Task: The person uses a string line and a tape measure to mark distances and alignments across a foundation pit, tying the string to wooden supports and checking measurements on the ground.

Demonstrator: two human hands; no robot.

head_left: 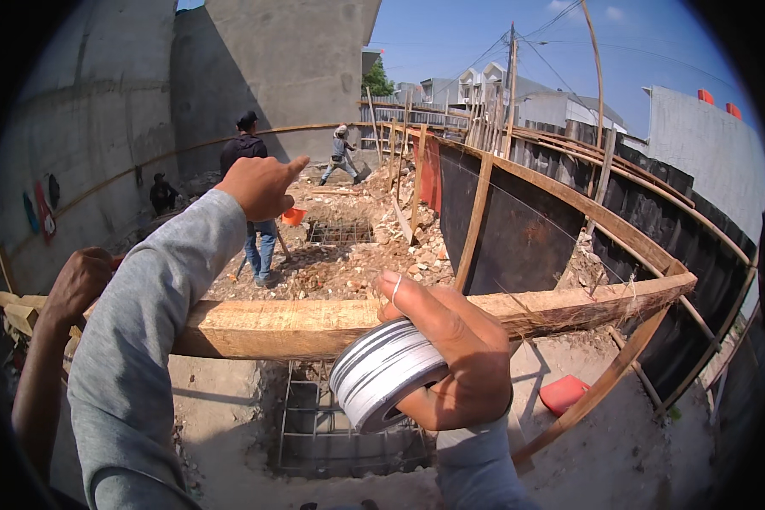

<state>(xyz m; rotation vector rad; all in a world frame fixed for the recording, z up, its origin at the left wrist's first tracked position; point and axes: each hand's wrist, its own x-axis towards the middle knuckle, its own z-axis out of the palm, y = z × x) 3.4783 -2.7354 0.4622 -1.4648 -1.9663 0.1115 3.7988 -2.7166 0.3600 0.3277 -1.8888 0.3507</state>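
My left hand [262,185], at the end of a grey sleeve, is raised over the wooden beam [272,327]. Its index finger stretches out to the right while the other fingers curl in, with nothing visible in them. In my right hand [463,353] is a ring-shaped roll [382,374], white with dark stripes, held just in front of the beam. The fingers wrap over its rim and the thumb sits by its hollow middle. A thin white loop [397,287] circles one finger. Whether the roll is tape or wound string, I cannot tell.
At left, another person's bare hand [81,280] is by the beam's end. A person in dark clothes [245,149] stands beyond on rubble [331,272]. Below the beam lies a rebar grid [314,416] in a pit. A slanted wooden brace [595,395] and black sheeting [518,229] are at right.
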